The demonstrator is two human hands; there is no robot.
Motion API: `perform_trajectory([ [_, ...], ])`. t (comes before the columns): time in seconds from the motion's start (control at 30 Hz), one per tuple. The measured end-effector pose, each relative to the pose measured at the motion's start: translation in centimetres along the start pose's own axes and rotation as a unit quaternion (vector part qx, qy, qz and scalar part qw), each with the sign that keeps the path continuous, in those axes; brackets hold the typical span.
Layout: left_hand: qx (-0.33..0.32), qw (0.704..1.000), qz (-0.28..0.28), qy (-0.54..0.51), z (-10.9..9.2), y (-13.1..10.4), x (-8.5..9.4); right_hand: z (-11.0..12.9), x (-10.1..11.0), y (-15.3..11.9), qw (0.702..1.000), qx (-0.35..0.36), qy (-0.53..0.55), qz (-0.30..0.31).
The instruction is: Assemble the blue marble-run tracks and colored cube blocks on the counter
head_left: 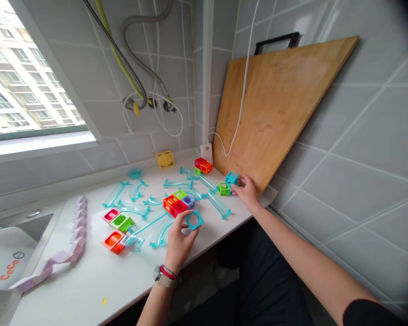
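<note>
Between the thumb and fingers of my left hand is a blue cube block with a round hole, held above the counter's front edge. My right hand pinches a blue block at the counter's right side. That block sits beside a green block, and another blue block rests on top. Just behind my left hand stands a cluster of open cubes: an orange block, a red block, a purple block and a light green block.
Clear blue track pieces lie about the white counter. A red block stands near a white socket box. A wooden board leans on the right wall. At left are a folded lilac strip and a sink.
</note>
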State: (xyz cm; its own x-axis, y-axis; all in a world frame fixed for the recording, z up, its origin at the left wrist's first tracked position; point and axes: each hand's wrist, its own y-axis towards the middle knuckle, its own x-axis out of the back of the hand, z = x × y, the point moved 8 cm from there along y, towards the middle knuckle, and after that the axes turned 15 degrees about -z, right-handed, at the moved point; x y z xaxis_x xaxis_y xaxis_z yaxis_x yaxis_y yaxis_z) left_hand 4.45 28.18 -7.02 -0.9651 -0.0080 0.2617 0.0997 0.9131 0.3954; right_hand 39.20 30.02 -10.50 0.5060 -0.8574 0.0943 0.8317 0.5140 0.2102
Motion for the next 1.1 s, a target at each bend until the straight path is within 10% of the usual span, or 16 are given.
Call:
perform_trajectory([
  [0.6,0.032,0.997,0.062,-0.015,0.2,-0.5,-1.3,4.8,0.6,-1.6,0.997,0.015,0.059,0.05],
  [0.73,0.028,0.997,0.078,-0.002,0.0,-0.5,-1.5,9.0,0.9,-4.3,0.98,0.075,0.045,0.177],
  [0.9,-0.001,0.993,0.116,-0.002,-1.2,-0.8,-1.9,14.3,-0.5,-10.7,0.885,0.222,-0.042,0.407],
  [1.1,-0.023,0.992,0.121,0.006,-1.5,-0.9,-1.9,16.2,-2.1,-15.1,0.838,0.282,-0.073,0.46],
])
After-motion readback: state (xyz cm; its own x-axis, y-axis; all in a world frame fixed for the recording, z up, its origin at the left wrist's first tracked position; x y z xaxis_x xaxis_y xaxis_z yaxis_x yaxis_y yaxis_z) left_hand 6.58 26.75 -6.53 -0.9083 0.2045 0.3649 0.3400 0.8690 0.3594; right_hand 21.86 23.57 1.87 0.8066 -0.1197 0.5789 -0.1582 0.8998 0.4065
